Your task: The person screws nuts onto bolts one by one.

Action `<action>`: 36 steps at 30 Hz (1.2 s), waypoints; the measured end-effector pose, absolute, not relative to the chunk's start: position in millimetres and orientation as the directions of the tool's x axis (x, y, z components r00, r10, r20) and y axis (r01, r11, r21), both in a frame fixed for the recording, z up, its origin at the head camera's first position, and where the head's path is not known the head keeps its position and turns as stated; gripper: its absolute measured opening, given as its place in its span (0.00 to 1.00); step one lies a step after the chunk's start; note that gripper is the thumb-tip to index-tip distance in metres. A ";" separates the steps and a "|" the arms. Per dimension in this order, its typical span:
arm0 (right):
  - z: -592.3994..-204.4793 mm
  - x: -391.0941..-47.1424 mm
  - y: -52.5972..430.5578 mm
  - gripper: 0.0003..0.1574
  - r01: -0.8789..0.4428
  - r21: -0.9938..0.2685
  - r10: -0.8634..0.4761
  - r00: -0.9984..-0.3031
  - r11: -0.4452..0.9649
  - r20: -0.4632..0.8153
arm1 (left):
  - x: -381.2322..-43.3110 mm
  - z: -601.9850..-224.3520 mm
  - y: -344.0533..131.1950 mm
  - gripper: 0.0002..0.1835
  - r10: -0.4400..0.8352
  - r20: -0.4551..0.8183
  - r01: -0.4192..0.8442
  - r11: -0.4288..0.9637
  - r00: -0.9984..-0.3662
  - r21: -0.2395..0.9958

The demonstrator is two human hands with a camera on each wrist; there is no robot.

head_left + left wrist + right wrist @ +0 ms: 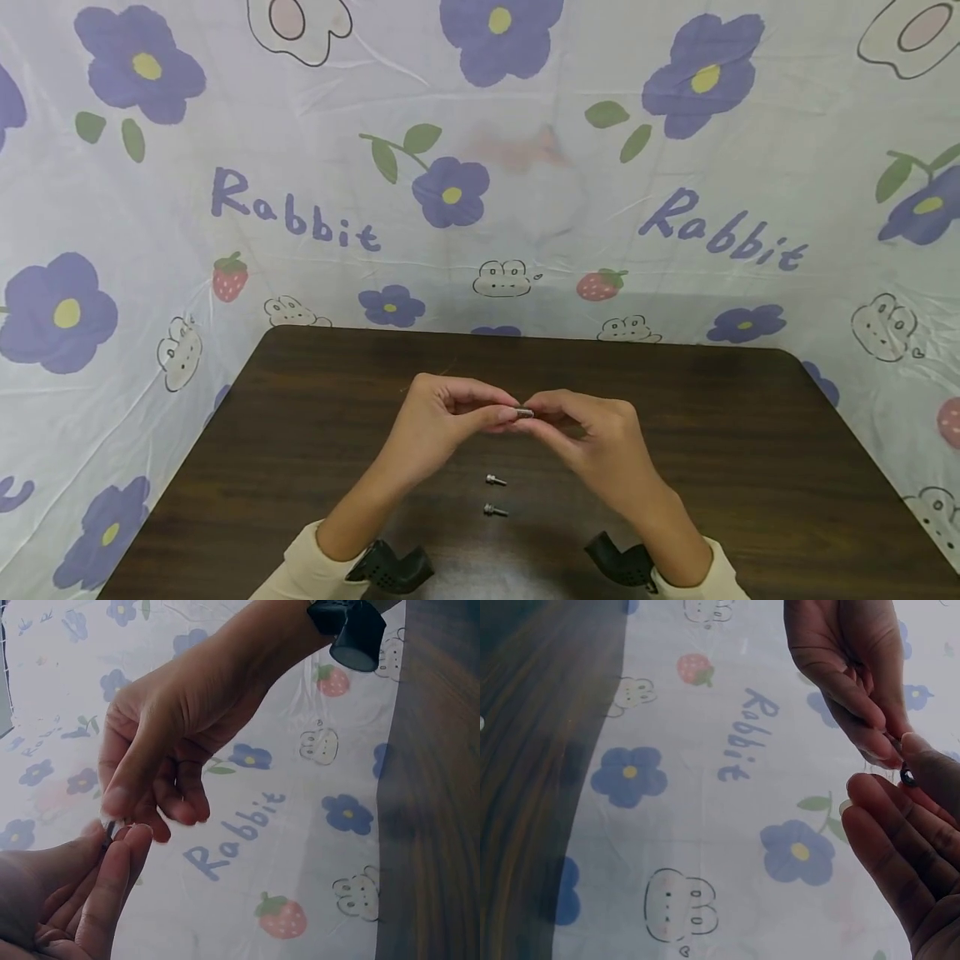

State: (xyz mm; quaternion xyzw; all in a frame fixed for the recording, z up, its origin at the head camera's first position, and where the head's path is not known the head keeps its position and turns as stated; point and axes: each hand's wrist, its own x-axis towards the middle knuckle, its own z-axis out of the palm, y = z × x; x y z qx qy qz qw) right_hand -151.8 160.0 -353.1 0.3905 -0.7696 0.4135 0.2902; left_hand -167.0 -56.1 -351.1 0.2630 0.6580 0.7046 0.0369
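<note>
Over the middle of the table, both hands meet at a small metal bolt [524, 412]. My left hand [438, 421] pinches it between thumb and fingertips from the left. From the right, my right hand [600, 433] holds it with thumb and index finger. In the right wrist view a dark round head with a hollow centre, the bolt's end [907, 776], shows beside the right thumb. Fingers hide most of the bolt in the left wrist view. Below the hands, one bolt [496, 480] and another bolt [496, 510] lie on the tabletop, heads to the left.
The dark wooden table [300, 433] ends at a patterned cloth [540, 200] hanging behind and at its sides. A black wrist mount [393, 568] sits at the left cuff, and a second black mount [621, 562] at the right cuff.
</note>
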 end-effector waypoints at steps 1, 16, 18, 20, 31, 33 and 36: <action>-352.8 -151.6 160.3 0.10 -0.844 -0.405 -0.356 -0.520 0.352 0.776 | -166.9 -350.7 -56.7 0.07 0.395 0.322 0.295 -0.129 -0.860 0.947; -350.9 -149.6 159.0 0.15 -0.852 -0.379 -0.371 -0.504 0.360 0.780 | -159.9 -348.0 -57.9 0.04 0.379 0.370 0.379 -0.052 -0.848 0.924; -351.1 -149.2 158.4 0.15 -0.849 -0.385 -0.366 -0.509 0.362 0.779 | -159.4 -347.4 -57.7 0.04 0.372 0.385 0.402 -0.035 -0.845 0.915; -351.2 -148.4 157.9 0.14 -0.846 -0.389 -0.357 -0.513 0.365 0.780 | -159.0 -347.3 -57.5 0.04 0.364 0.395 0.418 -0.018 -0.844 0.908; -346.7 -146.1 158.2 0.13 -0.852 -0.378 -0.361 -0.502 0.361 0.786 | -157.3 -342.7 -58.7 0.04 0.324 0.424 0.450 0.007 -0.846 0.893; -346.0 -145.8 158.4 0.15 -0.857 -0.370 -0.365 -0.493 0.357 0.790 | -157.1 -343.2 -59.1 0.05 0.324 0.434 0.460 0.004 -0.841 0.888; -345.6 -146.0 158.7 0.16 -0.870 -0.349 -0.369 -0.469 0.348 0.802 | -157.2 -344.4 -59.2 0.05 0.321 0.454 0.475 -0.013 -0.831 0.880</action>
